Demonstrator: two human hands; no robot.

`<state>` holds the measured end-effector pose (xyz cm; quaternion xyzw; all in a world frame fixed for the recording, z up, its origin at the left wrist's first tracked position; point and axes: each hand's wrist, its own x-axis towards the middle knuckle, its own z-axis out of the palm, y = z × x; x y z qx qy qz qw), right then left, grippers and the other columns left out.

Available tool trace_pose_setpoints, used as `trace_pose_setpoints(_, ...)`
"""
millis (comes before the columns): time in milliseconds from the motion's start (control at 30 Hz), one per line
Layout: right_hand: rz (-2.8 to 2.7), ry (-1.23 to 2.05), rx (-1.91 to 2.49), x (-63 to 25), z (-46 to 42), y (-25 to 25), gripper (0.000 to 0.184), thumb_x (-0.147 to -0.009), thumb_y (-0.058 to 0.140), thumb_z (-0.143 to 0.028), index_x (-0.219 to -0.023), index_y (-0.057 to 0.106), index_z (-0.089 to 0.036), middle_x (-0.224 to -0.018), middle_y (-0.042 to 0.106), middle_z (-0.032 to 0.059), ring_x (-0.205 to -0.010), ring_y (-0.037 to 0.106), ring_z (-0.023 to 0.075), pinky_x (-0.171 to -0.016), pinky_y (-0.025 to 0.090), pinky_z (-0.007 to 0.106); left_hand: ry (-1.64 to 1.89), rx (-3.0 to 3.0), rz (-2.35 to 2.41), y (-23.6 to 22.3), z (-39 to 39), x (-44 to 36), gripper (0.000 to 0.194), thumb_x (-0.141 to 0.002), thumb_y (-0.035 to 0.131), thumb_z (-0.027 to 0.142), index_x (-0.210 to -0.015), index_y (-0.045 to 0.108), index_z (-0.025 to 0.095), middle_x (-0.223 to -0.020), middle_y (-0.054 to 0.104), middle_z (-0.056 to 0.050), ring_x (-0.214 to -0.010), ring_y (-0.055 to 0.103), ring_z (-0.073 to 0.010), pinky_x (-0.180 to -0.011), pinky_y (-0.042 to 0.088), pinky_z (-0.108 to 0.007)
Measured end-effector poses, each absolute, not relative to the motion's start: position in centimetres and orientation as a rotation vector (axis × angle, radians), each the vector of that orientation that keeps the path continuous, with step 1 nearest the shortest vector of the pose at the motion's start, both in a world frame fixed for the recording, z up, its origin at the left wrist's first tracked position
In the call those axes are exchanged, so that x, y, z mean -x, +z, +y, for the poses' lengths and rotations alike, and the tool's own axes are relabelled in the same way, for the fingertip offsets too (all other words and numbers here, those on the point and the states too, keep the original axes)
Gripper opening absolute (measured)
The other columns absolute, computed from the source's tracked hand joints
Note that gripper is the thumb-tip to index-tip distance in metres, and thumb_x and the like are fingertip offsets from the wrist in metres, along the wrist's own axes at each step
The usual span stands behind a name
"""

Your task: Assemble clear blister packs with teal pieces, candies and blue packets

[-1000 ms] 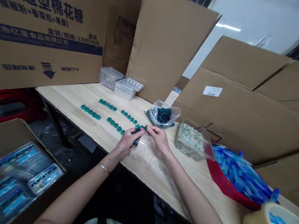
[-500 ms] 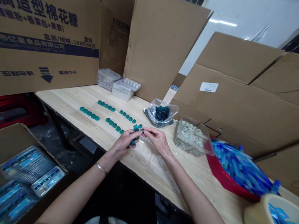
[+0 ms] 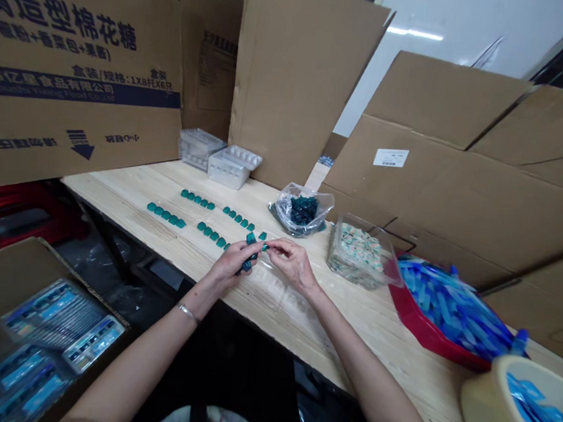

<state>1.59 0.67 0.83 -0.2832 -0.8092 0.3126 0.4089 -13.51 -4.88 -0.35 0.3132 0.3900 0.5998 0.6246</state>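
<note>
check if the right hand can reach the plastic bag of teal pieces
Probably yes: the right hand sits just in front of the plastic bag of teal pieces, with nothing showing between them. The clear tub stands off to the right, out of the way.

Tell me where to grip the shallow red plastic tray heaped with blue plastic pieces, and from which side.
Grip the bare red rim of the shallow red plastic tray on its near left edge, coming from the person's side with the right hand. That sloping edge is exposed, while the heaped blue plastic pieces cover the middle and the brown cardboard panel crowds the far side.
</note>
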Motion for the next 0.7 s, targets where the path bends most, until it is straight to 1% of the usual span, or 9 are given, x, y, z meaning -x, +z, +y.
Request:
trace_pose_setpoints(100,-2.117,0.661,0.677,-1.6,0.6,1.1,0.021,-0.079,0.056,-0.021,-0.094,0.071,-0.018,-0.078,0.065,0.0042,-0.070,0.060,0.0135,-0.068,0.049,0.025,1.393,-0.795,1.035,-0.5,-4.6,13.6,0.036,-0.064,0.073,0.044,-0.067,0.057,0.013,-0.055,0.045,0.003,-0.042,0.037,-0.0030,-0.036,0.022,-0.016)
trace_pose_setpoints(167,-2.144,0.633,0.688,-1.8,1.0,1.3,0.021,-0.081,0.055,-0.022,-0.094,0.071,-0.019,-0.080,0.065,0.0048,-0.071,0.060,0.0137,-0.068,0.048,0.025,1.385,-0.792,1.036,-0.6,-4.4,13.7,0.037,-0.063,0.073,0.046,-0.067,0.056,0.013,-0.055,0.044,0.004,-0.042,0.036,-0.0028,-0.036,0.022,-0.016)
trace_pose_setpoints(300,-2.225,0.514,0.764,-2.7,3.8,1.1,0.019,-0.083,0.056,-0.021,-0.095,0.071,-0.019,-0.089,0.068,0.0077,-0.079,0.062,0.0166,-0.073,0.048,0.028,1.446,-0.681,0.990,-0.7,-4.1,13.8,0.039,-0.060,0.075,0.045,-0.069,0.057,0.012,-0.060,0.047,0.003,-0.042,0.036,-0.0016,-0.034,0.017,-0.014)
trace_pose_setpoints(433,-2.370,0.328,0.853,-3.2,7.5,0.1,0.017,-0.082,0.057,-0.016,-0.091,0.071,-0.015,-0.089,0.069,0.0105,-0.083,0.062,0.0195,-0.077,0.046,0.030,1.482,-0.648,0.937,-0.7,-3.8,13.7,0.038,-0.061,0.076,0.043,-0.071,0.057,0.012,-0.064,0.049,0.002,-0.044,0.037,-0.0008,-0.033,0.018,-0.013)
trace_pose_setpoints(533,-2.447,0.308,0.907,-2.8,9.0,-0.7,0.018,-0.082,0.055,-0.014,-0.090,0.071,-0.014,-0.089,0.069,0.0107,-0.083,0.063,0.0190,-0.078,0.045,0.029,1.486,-0.658,0.911,-0.5,-3.5,13.7,0.038,-0.062,0.075,0.043,-0.071,0.057,0.012,-0.063,0.049,0.002,-0.044,0.036,-0.0007,-0.033,0.017,-0.013)
trace_pose_setpoints(700,-2.509,0.289,0.960,-1.8,9.1,-1.2,0.020,-0.082,0.054,-0.014,-0.093,0.071,-0.014,-0.091,0.069,0.0095,-0.083,0.062,0.0174,-0.077,0.044,0.026,1.527,-0.600,0.807,0.0,-2.7,14.0,0.038,-0.059,0.078,0.040,-0.074,0.057,0.012,-0.069,0.052,0.002,-0.046,0.039,-0.0001,-0.034,0.018,-0.012)
